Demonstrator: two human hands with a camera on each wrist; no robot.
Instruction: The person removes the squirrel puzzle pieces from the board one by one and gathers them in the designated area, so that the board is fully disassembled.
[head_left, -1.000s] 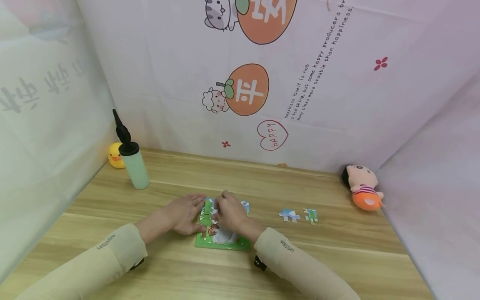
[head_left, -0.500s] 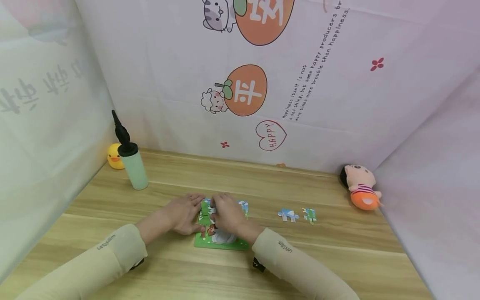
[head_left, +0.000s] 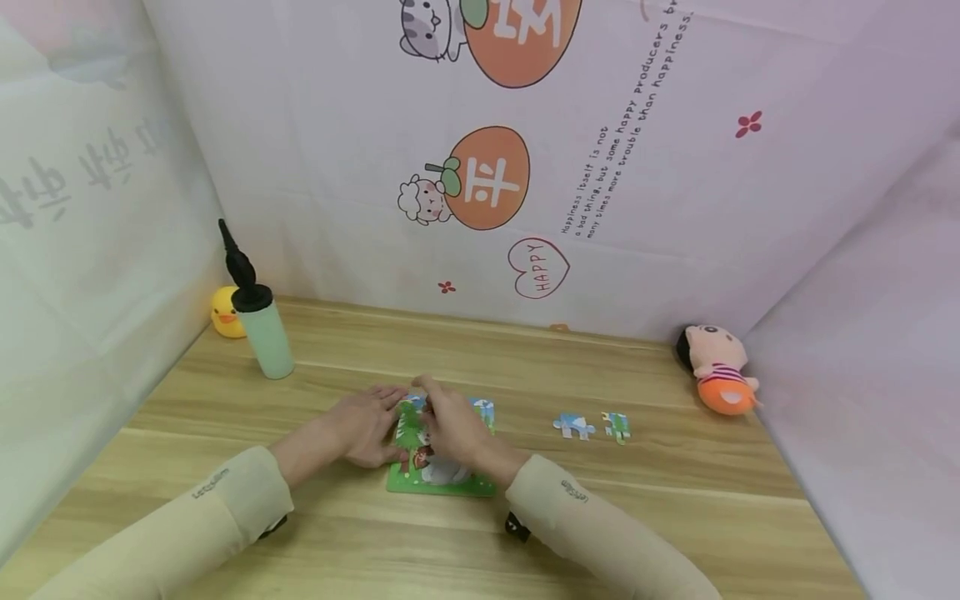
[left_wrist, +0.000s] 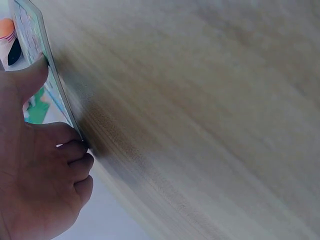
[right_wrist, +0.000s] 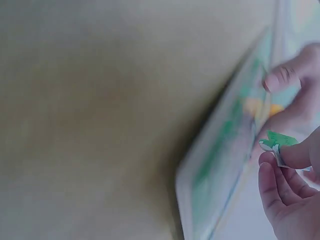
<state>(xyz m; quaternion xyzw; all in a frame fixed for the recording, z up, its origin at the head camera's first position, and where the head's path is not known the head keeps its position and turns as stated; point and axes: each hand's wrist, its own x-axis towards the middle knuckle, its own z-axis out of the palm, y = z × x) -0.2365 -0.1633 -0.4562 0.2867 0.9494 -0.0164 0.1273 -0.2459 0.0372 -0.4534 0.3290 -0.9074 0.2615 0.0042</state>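
A jigsaw puzzle board (head_left: 441,486) with a green border and a cartoon picture lies on the wooden table. At its left side rests my left hand (head_left: 366,427), fingers extended along the edge and thumb touching the board; the left wrist view shows the thumb (left_wrist: 36,75) on the rim. My right hand (head_left: 459,427) is over the board's upper part and hides some of the picture. Between its thumb and fingers it pinches a green-and-white puzzle piece (right_wrist: 278,141). To the right lie two loose pieces, one blue puzzle piece (head_left: 574,427) and one green-blue puzzle piece (head_left: 617,427).
A pale green hand pump (head_left: 267,337) with a black top stands at the back left, a yellow toy duck (head_left: 225,313) behind it. By the right wall sits a plush doll (head_left: 722,371). Printed cloth walls enclose the table.
My right hand has shifted slightly over the board, and its index finger now points farther up and away. The left hand and the two loose pieces keep their places. The head view has drifted slightly.
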